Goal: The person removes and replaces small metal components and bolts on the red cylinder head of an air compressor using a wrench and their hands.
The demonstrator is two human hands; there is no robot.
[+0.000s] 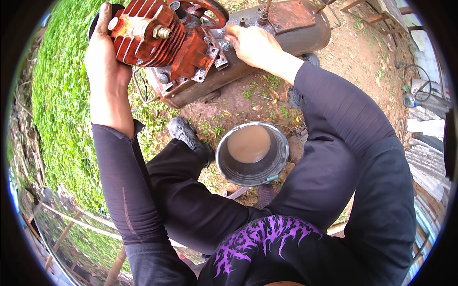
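Observation:
A red air compressor pump (pixel 157 40) with cooling fins and a brass fitting sits tilted over the far left end of a rusty cylindrical tank (pixel 300 43). My left hand (pixel 109 55) is wrapped round the pump's finned head from its left side, thumb up along the edge. Just right of the pump, my right hand (pixel 255 46) has its fingers curled together at the tank's top; what they pinch, if anything, is hidden. A red pulley wheel (pixel 224 15) shows at the pump's far side, partly cut off by the picture's edge.
Between my legs stands a black bucket (pixel 253 176) of murky brown water. Green grass (pixel 62 119) spreads to the left, bare dirt (pixel 362 71) to the right. Corrugated sheets (pixel 424 162) and a black cable (pixel 427 78) lie along the right side.

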